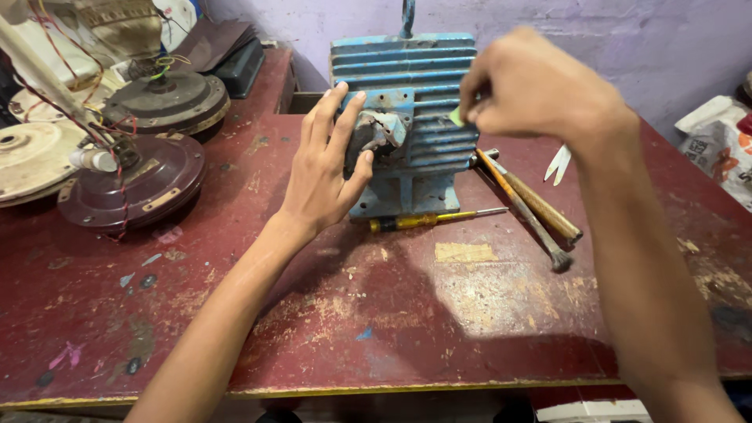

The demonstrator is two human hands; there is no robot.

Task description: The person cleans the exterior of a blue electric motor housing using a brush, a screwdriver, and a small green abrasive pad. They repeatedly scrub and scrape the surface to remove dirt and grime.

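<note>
A blue ribbed metal motor housing stands upright on the worn red table. My left hand lies flat against its left side, with the thumb by the grey shaft end. My right hand hovers at the housing's upper right, fingers pinched on a small light-green piece against the fins.
A yellow-handled screwdriver, a wooden-handled hammer and a thin brush lie by the housing's base. White scissors rest further right. Dark-red fan motors with wires crowd the left. A bag sits at the right edge.
</note>
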